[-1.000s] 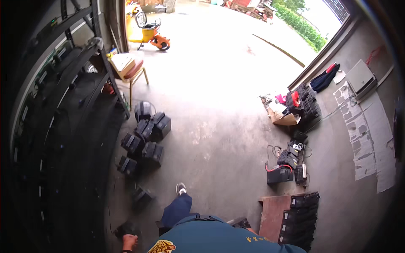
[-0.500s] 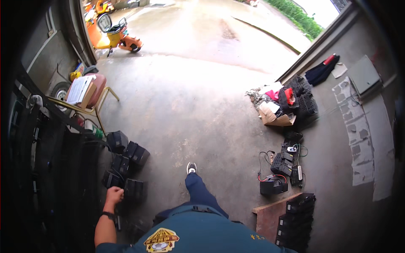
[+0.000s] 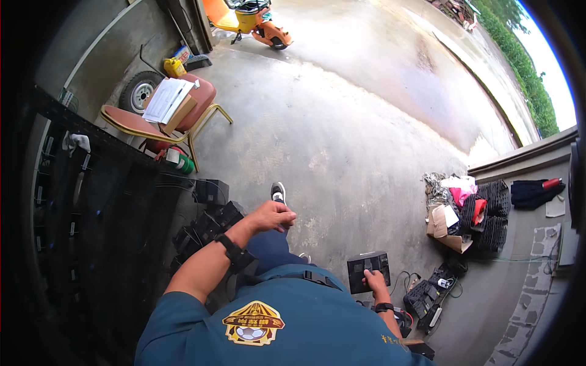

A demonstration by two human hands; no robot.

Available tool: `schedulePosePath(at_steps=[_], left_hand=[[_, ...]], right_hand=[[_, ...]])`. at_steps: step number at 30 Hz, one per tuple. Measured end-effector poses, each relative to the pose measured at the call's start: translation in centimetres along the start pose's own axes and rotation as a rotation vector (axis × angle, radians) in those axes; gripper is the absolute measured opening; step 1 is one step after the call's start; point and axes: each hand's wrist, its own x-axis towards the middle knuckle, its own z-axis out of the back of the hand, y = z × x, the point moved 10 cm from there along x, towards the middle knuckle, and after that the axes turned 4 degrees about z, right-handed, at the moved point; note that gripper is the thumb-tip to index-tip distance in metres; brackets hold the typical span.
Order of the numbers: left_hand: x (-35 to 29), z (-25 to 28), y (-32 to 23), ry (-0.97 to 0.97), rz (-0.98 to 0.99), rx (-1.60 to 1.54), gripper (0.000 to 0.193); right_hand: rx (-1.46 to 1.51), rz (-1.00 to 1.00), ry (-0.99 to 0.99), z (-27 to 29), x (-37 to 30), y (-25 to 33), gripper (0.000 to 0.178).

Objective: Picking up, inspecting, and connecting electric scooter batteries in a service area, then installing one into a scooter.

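Note:
My right hand (image 3: pixel 376 283) grips a black battery box (image 3: pixel 359 268) by the handle on its upper face, holding it off the floor at my right side. In front of my body, my left hand (image 3: pixel 273 217) is loosely closed, with nothing visible in its fingers. Below and left of that hand, several similar black boxes (image 3: pixel 210 222) stand on the floor, partly hidden by my left forearm. Beneath my right forearm lie another box with a red wire and a tangle of cables, only partly visible.
A chair (image 3: pixel 204 94) bearing papers stands at the left beside a wheel (image 3: pixel 139 91) and dark racking (image 3: pixel 110 213). On the right are black crates (image 3: pixel 493 204), an opened carton (image 3: pixel 448 229) and a power strip (image 3: pixel 435 317). An orange scooter (image 3: pixel 271 33) is outside the doorway.
The view has turned left. My left hand has moved away from the boxes on the left to the front of my body. My right hand has come into view holding the battery box.

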Motion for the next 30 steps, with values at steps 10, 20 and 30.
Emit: schedulePosePath(at_steps=[10,20,30], left_hand=[[19.3,-2.3,-8.9,0.401,0.059,-0.195,0.057],[24.0,22.7,-22.6,-0.349,-0.248,-0.905,0.034],[19.6,44.4,-25.9,-1.018,-0.377,-1.233,0.019]], right_hand=[[-0.010,0.263,0.278,-2.8,9.1,38.6,0.052],[-0.071,0.668,0.851,-20.0,15.2,72.7,0.074],[-0.668,0.995,1.018,-15.4,27.8,95.5,0.053]])
